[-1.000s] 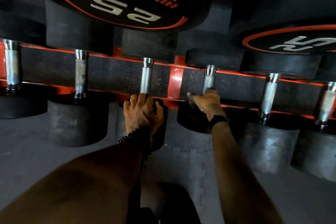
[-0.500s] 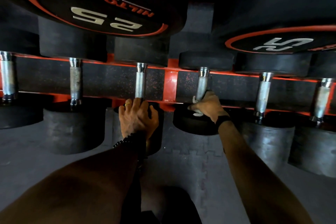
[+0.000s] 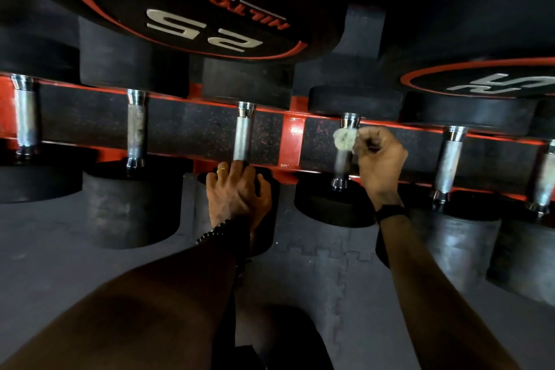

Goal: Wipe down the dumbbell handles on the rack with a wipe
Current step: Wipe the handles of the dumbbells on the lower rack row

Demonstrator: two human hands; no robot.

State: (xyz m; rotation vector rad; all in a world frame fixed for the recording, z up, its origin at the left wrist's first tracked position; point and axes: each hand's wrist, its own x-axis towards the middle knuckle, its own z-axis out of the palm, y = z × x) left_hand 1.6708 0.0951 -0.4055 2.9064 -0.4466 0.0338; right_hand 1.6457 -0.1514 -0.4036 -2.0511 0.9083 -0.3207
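Nearest the camera, 2 bare forearms reach forward over the dark foam floor mat (image 3: pixel 315 264). The left hand (image 3: pixel 237 195), with a gold ring and a bead bracelet, rests on the near black head of a dumbbell (image 3: pixel 264 183), its fingers loosely spread and curled over the head's edge; that dumbbell's knurled handle (image 3: pixel 244 135) rises just beyond the fingertips. To the right, the right hand (image 3: pixel 379 159), with a dark band at the wrist, has its fingers curled and pinching a crumpled pale wipe (image 3: pixel 345 139). The wipe sits just left of those fingers, pressed against the upper part of the next handle (image 3: pixel 342 159), which is blurred below it. Behind the handles runs the red rack rail (image 3: pixel 292 141). Farther still, above the fingers, hangs a large black plate (image 3: pixel 195 9) marked 25.
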